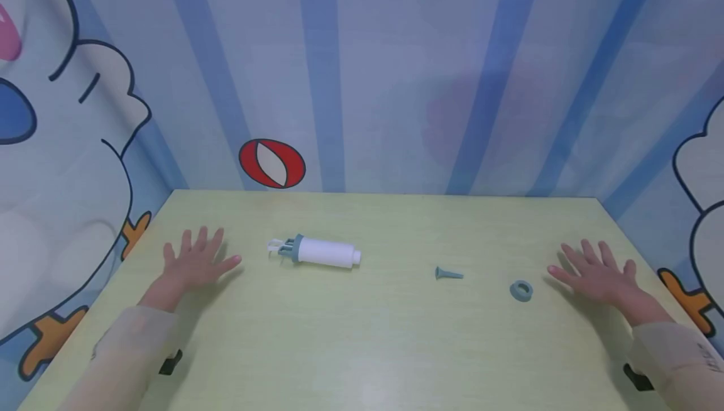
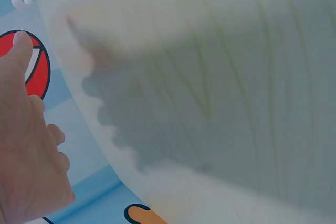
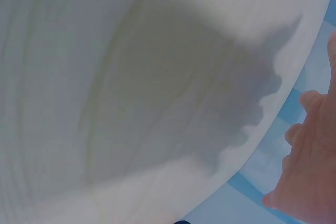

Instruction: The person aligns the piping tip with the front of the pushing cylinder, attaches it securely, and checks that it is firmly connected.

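Between left hand [image 1: 195,266] and right hand [image 1: 601,279] — fingers [image 1: 201,240] wide — lies a tube [image 1: 326,252] (inside hidden).

The pale yellow-green tabletop [image 1: 373,335] carries a white tube [image 1: 327,252] with a grey-blue collar [image 1: 296,248], a grey-blue flared peg [image 1: 450,274] and, towards its right edge, a grey-blue ring [image 1: 514,291]; beyond its far edge, the light-blue backdrop [image 1: 390,115] bears darker stripes [image 1: 321,71].

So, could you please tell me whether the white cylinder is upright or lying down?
Lying down: in the head view, the white cylinder shows its long side, stretched sideways along the table.
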The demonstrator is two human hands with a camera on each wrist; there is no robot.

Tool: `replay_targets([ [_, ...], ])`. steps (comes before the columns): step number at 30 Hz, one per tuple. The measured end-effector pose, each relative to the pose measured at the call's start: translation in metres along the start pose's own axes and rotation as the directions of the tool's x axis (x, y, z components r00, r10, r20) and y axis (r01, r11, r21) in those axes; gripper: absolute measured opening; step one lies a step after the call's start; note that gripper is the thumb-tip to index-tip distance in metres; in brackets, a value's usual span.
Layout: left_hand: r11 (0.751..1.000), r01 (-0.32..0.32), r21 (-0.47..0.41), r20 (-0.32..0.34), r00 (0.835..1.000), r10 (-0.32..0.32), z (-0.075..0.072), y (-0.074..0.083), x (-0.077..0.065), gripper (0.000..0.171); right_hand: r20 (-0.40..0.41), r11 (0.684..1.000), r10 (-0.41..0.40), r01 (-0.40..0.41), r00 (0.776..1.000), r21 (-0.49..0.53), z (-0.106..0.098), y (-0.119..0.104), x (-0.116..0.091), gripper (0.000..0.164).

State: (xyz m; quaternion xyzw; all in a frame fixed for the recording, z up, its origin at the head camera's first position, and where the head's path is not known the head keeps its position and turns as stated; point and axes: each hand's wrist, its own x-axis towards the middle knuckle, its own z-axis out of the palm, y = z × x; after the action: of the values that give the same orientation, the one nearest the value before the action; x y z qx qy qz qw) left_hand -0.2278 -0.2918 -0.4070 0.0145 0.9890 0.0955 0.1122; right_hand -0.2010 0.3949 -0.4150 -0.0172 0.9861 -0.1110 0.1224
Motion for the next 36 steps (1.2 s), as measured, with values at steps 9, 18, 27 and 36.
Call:
replay_targets([
  [9, 0.999, -0.034, 0.001, -0.008, 0.999, 0.034, -0.004, 0.023, 0.001, 0.094, -0.018, 1.0, -0.026, 0.025, 1.0, -0.015, -0.003, -0.01, -0.001, 0.086],
  [18, 0.992, -0.117, 0.053, -0.031, 0.992, 0.119, -0.006, 0.054, 0.004, 0.087, -0.04, 0.997, -0.07, 0.069, 0.997, -0.033, -0.004, -0.023, -0.002, 0.083],
  [27, 0.977, -0.2, 0.077, -0.029, 0.979, 0.203, -0.003, 0.086, 0.01, 0.082, -0.112, 0.991, -0.134, 0.135, 0.985, -0.001, -0.001, -0.032, -0.004, 0.077],
  [36, 0.939, -0.336, 0.081, -0.086, 0.936, 0.342, 0.001, 0.115, 0.014, 0.08, -0.149, 0.973, -0.226, 0.232, 0.963, 0.022, 0.007, -0.042, -0.007, 0.073],
])
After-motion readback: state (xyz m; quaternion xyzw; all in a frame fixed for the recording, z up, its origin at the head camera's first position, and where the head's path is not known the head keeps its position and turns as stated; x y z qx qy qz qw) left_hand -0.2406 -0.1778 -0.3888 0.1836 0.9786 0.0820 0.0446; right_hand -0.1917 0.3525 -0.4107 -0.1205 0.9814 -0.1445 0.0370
